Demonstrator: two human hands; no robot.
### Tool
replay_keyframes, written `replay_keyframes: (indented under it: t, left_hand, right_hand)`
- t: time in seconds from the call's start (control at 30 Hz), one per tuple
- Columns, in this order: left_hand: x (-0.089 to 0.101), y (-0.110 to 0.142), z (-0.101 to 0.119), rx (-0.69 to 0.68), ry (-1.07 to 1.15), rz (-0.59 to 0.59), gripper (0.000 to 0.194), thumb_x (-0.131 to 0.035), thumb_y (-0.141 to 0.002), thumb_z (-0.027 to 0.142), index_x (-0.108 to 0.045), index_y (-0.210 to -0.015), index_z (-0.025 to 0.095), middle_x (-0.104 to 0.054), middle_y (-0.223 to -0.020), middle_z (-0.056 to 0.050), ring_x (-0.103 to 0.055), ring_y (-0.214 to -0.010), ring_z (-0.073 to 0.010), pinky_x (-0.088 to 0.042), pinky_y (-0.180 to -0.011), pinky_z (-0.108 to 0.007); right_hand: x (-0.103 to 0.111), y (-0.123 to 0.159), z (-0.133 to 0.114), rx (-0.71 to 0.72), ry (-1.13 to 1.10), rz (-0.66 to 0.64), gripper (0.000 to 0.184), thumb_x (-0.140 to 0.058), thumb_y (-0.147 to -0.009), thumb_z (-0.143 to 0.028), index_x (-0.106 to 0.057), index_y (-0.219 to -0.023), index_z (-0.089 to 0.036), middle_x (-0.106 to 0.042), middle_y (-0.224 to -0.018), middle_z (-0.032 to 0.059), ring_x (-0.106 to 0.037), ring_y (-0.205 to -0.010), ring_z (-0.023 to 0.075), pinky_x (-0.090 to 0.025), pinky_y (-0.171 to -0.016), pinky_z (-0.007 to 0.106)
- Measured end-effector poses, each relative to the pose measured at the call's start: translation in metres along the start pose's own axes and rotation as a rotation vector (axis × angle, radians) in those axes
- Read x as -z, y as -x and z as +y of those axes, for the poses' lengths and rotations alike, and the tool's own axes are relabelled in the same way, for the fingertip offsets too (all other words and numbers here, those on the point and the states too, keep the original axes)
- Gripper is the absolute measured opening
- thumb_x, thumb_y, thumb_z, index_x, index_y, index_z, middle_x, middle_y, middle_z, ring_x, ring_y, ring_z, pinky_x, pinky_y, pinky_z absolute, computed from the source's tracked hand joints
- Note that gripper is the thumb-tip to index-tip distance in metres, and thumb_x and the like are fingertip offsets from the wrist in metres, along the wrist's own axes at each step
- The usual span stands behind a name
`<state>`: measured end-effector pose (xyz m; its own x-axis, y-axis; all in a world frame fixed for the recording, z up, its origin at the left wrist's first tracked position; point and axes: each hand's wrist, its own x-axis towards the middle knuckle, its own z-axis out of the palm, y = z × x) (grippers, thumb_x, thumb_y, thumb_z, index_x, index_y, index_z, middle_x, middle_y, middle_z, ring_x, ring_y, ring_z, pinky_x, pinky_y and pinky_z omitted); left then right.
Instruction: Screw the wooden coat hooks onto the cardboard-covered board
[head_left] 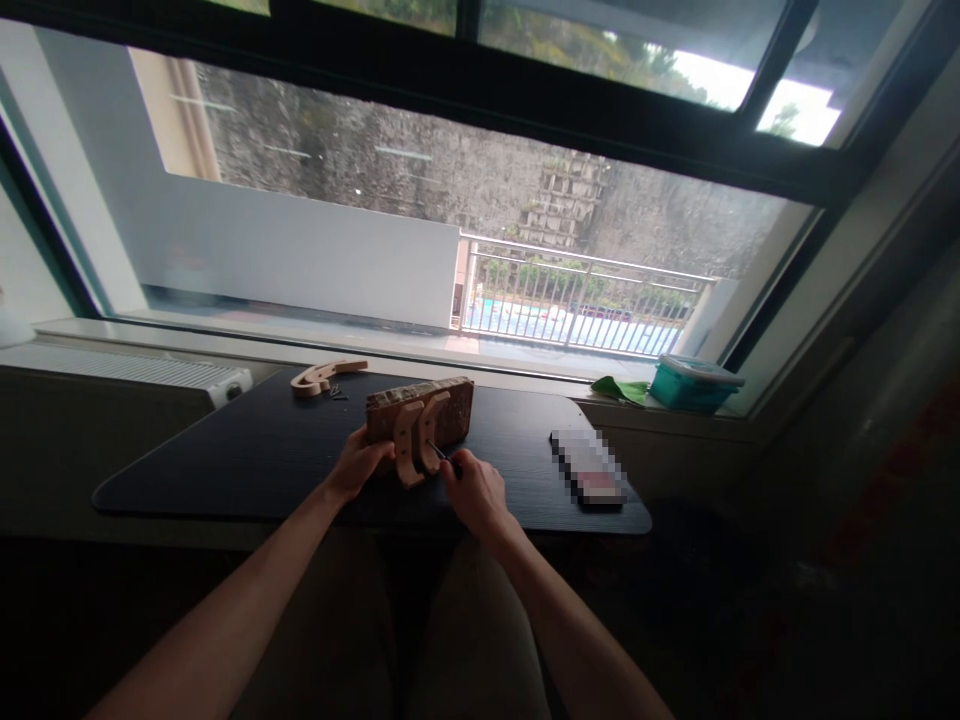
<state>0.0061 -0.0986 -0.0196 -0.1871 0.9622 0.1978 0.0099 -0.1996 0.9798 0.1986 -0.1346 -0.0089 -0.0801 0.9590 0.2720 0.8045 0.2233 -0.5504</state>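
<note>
A thick brown wooden block point(456, 412) stands tilted on the dark table, its rough edge uppermost. Two curved pale wooden hooks sit side by side against its near face, a left hook point(406, 445) and a right hook point(430, 425). My left hand point(361, 465) is closed on the block's left end, thumb close to the left hook. In my right hand point(476, 492) is a screwdriver point(442, 454), its thin shaft reaching the lower part of the right hook. The fingers partly cover its dark handle, and whether a screw is under the tip I cannot tell.
Another curved wooden hook point(324, 376) lies at the table's back left beside several small screws point(337, 393). A phone-like object point(589, 468), blurred out, rests on the right of the black table point(225, 470). On the windowsill are a green leaf-shaped item point(621, 390) and a lidded teal box point(694, 386).
</note>
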Motion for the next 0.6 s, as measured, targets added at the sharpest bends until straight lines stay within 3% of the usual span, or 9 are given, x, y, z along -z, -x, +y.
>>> replay_keyframes:
  t: [0.1, 0.17, 0.27, 0.33, 0.47, 0.6]
  left_hand:
    - [0.0, 0.001, 0.001, -0.005, 0.0, 0.009, 0.01, -0.059, -0.05, 0.02, -0.053, -0.057, 0.016, -0.051, -0.049, 0.007, -0.043, -0.048, -0.0095, -0.033, -0.047, -0.023]
    - [0.0, 0.001, 0.002, -0.004, 0.0, 0.014, 0.01, -0.059, -0.05, 0.02, -0.054, -0.057, 0.016, -0.052, -0.049, 0.006, -0.043, -0.049, -0.0098, -0.033, -0.048, -0.023]
    - [0.001, 0.001, 0.003, 0.003, -0.001, 0.019, 0.009, -0.059, -0.049, 0.02, -0.053, -0.055, 0.015, -0.052, -0.048, 0.006, -0.044, -0.048, -0.01, -0.033, -0.047, -0.023]
    - [0.001, 0.0, 0.003, 0.008, 0.002, 0.023, 0.009, -0.059, -0.048, 0.02, -0.053, -0.054, 0.016, -0.052, -0.047, 0.006, -0.044, -0.048, -0.01, -0.033, -0.047, -0.023]
    - [0.001, 0.0, 0.004, 0.023, 0.016, 0.024, 0.009, -0.058, -0.046, 0.018, -0.052, -0.054, 0.016, -0.052, -0.047, 0.007, -0.044, -0.048, -0.0096, -0.033, -0.046, -0.022]
    - [0.002, -0.002, 0.003, 0.046, 0.027, 0.018, 0.009, -0.057, -0.047, 0.019, -0.051, -0.053, 0.016, -0.05, -0.045, 0.007, -0.042, -0.045, -0.0091, -0.032, -0.044, -0.022]
  right_hand:
    - [0.005, 0.005, -0.002, 0.052, 0.109, -0.017, 0.03, -0.048, -0.083, -0.037, -0.054, -0.108, -0.021, -0.07, -0.085, 0.0072, -0.065, -0.078, 0.0233, -0.042, -0.067, 0.032]
    - [0.006, 0.01, -0.002, 0.067, 0.063, -0.033, 0.038, -0.052, -0.079, -0.03, -0.048, -0.116, -0.021, -0.069, -0.093, 0.0066, -0.064, -0.079, 0.0227, -0.043, -0.068, 0.032]
    - [0.006, 0.017, 0.004, 0.13, -0.012, 0.007, 0.045, -0.053, -0.075, -0.018, -0.045, -0.119, -0.02, -0.065, -0.106, 0.0072, -0.063, -0.086, 0.0205, -0.044, -0.072, 0.03]
    - [0.003, 0.02, 0.01, 0.229, -0.004, 0.071, 0.04, -0.05, -0.078, -0.013, -0.048, -0.118, -0.018, -0.063, -0.11, 0.0075, -0.062, -0.091, 0.0187, -0.044, -0.076, 0.028]
    - [-0.003, 0.019, 0.021, 0.454, 0.204, 0.202, 0.029, -0.039, -0.089, -0.011, -0.053, -0.114, -0.017, -0.065, -0.095, 0.0052, -0.062, -0.081, 0.0158, -0.043, -0.068, 0.026]
    - [-0.004, 0.011, 0.026, 0.573, 0.435, 0.262, 0.021, -0.042, -0.091, -0.014, -0.058, -0.103, -0.018, -0.063, -0.077, 0.0023, -0.059, -0.067, 0.0162, -0.039, -0.059, 0.028]
